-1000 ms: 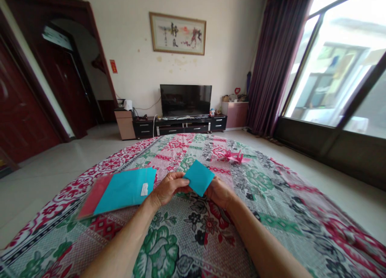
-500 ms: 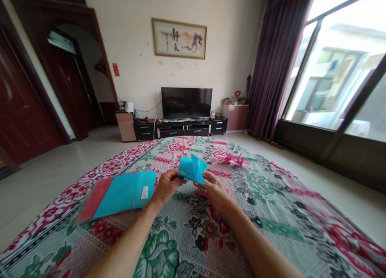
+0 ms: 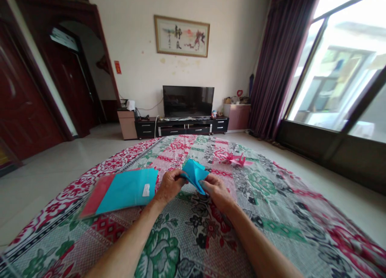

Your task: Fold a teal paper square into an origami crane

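A partly folded sheet of blue origami paper [image 3: 194, 172] is held up over the patterned tablecloth between both hands. My left hand [image 3: 172, 184] pinches its left edge between thumb and fingers. On the other side my right hand [image 3: 215, 190] grips the lower right corner, thumb on top. The paper has a raised fold and a point tilting down toward me. Left of my left hand lies a clear packet of blue and red paper [image 3: 126, 191] with a small white label. Pink folded paper cranes [image 3: 237, 159] rest beyond my right hand.
The floral tablecloth [image 3: 163, 246] covers a large round table. Past it stand a low black TV cabinet [image 3: 173, 130] and a television [image 3: 188, 102]. A dark curtain [image 3: 276, 69] and windows are on the right, with red wooden doors on the left.
The blue paper has been turned and bent, its tip now pointing down toward me. My right fingers have closed more tightly on its corner. The camera view has shifted slightly.
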`<state>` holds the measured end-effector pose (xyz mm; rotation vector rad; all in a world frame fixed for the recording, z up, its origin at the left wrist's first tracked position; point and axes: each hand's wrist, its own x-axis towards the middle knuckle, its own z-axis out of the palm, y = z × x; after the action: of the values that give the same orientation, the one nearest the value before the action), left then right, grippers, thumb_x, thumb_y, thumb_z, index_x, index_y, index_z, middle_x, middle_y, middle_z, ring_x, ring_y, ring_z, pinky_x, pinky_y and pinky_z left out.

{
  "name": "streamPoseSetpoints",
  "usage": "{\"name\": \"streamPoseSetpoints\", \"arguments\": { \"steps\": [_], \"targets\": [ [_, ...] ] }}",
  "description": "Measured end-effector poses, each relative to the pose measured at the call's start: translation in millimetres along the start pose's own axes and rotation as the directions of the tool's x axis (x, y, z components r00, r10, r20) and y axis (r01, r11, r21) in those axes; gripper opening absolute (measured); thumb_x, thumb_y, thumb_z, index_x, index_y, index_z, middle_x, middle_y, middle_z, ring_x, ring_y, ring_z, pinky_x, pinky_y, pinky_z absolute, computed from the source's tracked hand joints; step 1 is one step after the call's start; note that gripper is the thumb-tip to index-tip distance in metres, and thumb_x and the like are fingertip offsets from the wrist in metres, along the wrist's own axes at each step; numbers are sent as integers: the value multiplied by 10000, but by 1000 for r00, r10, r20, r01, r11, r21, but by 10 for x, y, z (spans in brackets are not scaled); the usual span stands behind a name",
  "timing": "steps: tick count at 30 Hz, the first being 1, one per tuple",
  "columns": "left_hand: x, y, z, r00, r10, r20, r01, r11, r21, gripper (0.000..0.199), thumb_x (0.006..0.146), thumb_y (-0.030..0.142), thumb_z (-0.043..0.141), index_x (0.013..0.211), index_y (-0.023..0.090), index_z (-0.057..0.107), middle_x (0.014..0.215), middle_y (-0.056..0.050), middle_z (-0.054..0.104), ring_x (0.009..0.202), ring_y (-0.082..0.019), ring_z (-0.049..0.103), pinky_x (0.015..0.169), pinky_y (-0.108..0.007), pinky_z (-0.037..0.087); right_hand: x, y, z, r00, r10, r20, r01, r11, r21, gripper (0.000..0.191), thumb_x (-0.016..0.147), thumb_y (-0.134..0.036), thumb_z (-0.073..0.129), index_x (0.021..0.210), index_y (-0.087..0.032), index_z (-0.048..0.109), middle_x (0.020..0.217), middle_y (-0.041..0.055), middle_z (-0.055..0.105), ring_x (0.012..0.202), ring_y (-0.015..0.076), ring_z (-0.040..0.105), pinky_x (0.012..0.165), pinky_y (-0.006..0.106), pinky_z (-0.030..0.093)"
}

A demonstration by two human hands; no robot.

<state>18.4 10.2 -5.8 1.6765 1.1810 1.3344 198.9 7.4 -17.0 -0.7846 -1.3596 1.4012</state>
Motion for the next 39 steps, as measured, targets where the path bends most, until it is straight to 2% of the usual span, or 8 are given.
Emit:
{"name": "streamPoseSetpoints", "arguments": {
  "steps": [3, 7, 9, 13, 17, 23, 32, 39],
  "targets": [
    [-4, 32, 39, 999, -29, -15, 28, 996, -86, 145, 666, 167, 552, 748, 165, 672, 595, 12, 621, 579, -125, 556, 578, -228, 418, 12, 33, 7, 999, -8, -52, 7, 1000, -7, 163, 674, -333, 632, 671, -171, 654, 593, -29, 586, 540, 97, 443, 572, 240, 348],
    [-9, 97, 97, 993, -93, -69, 74, 967, -242, 373, 660, 235, 627, 1026, 174, 593, 739, -3, 663, 598, -131, 607, 564, -231, 445, 34, 78, 28, 997, 8, -78, -3, 998, 57, 130, 676, -315, 616, 654, -188, 633, 607, -23, 576, 572, 109, 463, 612, 247, 376],
    [-15, 120, 131, 986, -149, -80, 121, 952, -282, 446, 656, 300, 657, 1072, 166, 563, 757, -13, 666, 569, -130, 613, 531, -227, 439, 43, 96, 39, 995, -2, -96, 10, 997, 78, 136, 676, -316, 622, 670, -181, 632, 609, -16, 565, 574, 108, 459, 611, 248, 378],
    [-32, 116, 190, 962, -259, -83, 222, 924, -310, 379, 629, 400, 691, 900, 142, 627, 694, -33, 675, 594, -159, 641, 522, -231, 440, 59, 144, 43, 986, -55, -160, 64, 997, 51, 164, 691, -325, 612, 661, -163, 617, 569, -20, 521, 543, 95, 406, 557, 235, 339],
    [-47, 95, 215, 957, -283, -67, 251, 919, -303, 299, 618, 410, 703, 733, 137, 660, 625, -40, 671, 610, -172, 643, 534, -242, 443, 61, 149, 42, 981, -64, -185, 66, 998, 5, 181, 685, -327, 606, 626, -156, 597, 551, -31, 499, 533, 87, 362, 531, 230, 297],
    [-51, 84, 210, 966, -255, -49, 230, 929, -291, 232, 650, 375, 675, 695, 147, 668, 613, -37, 673, 604, -167, 634, 540, -244, 436, 36, 55, 83, 981, -69, -183, 67, 998, -15, 175, 667, -322, 603, 608, -157, 600, 537, -28, 502, 522, 90, 363, 532, 237, 308],
    [-40, 43, 209, 986, -166, -31, 154, 959, -237, 224, 701, 369, 605, 654, 154, 649, 570, -14, 642, 540, -138, 594, 503, -226, 412, 0, 13, 88, 986, -82, -148, 86, 996, 21, 109, 665, -276, 611, 720, -185, 635, 685, -10, 602, 652, 136, 515, 664, 275, 442],
    [-40, 42, 197, 964, -256, -71, 225, 930, -289, 221, 670, 361, 630, 643, 142, 623, 572, -16, 634, 549, -143, 609, 503, -229, 417, 36, 54, 28, 981, -101, -168, 108, 993, 36, 185, 688, -352, 640, 798, -204, 657, 743, 6, 632, 694, 153, 556, 710, 300, 468]
  ]
}}
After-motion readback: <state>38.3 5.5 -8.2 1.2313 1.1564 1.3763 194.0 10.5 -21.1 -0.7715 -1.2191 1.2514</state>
